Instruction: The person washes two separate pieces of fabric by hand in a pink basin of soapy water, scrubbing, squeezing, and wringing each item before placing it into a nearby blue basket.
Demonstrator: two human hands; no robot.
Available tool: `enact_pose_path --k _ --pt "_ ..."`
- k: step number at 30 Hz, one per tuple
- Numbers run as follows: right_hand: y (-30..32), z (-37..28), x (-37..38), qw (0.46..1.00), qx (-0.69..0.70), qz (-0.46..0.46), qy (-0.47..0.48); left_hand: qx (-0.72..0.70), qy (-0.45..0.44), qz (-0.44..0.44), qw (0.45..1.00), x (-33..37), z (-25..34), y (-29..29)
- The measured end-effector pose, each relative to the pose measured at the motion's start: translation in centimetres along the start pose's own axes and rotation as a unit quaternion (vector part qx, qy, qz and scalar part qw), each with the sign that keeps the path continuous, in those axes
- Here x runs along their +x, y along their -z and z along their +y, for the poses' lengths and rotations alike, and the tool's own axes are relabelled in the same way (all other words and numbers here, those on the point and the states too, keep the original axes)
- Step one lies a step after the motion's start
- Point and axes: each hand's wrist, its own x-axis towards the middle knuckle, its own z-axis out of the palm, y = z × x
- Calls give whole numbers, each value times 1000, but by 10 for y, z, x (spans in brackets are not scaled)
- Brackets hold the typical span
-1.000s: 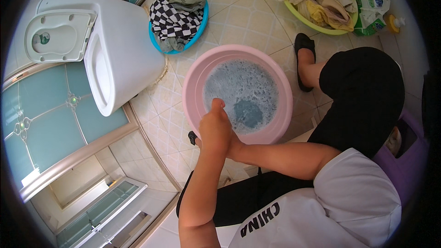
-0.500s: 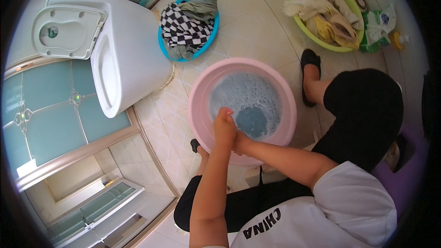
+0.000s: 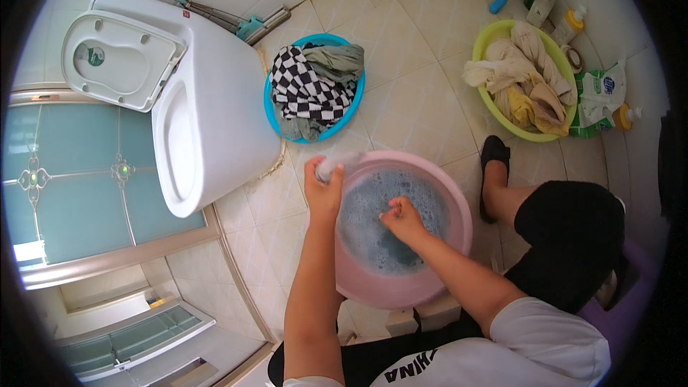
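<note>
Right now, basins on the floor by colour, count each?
Pink basin, soapy water, both hands at it: 1
Blue basin, checked and grey clothes: 1
Green basin, beige and yellow clothes: 1
Total: 3

Basins: three were counted, pink point(image 3: 459, 244), blue point(image 3: 276, 125), green point(image 3: 481, 50) (two heaped with laundry).
Hands: two, left point(image 3: 322, 190), right point(image 3: 403, 218).
Toilets: one point(image 3: 208, 122).
Black shoes: one point(image 3: 494, 154).

Tiled floor point(image 3: 423, 100) — pink basin point(image 3: 459, 244), blue basin point(image 3: 272, 111), green basin point(image 3: 484, 43).
</note>
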Motion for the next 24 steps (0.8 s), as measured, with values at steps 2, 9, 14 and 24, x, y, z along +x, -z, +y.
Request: enact_pose_path --k 2,9,14,24 --pt "3 20 14 1000 15 1 6 6 -70 27 997 41 13 -28" --pt "24 13 14 995 -47 -46 -71 303 -241 44 921 135 -12 -99" --pt "27 26 19 995 -49 -49 -72 290 -203 6 935 156 -29 -107" --pt "33 1 -16 870 -415 2 267 71 -91 -55 992 -36 -52 5"
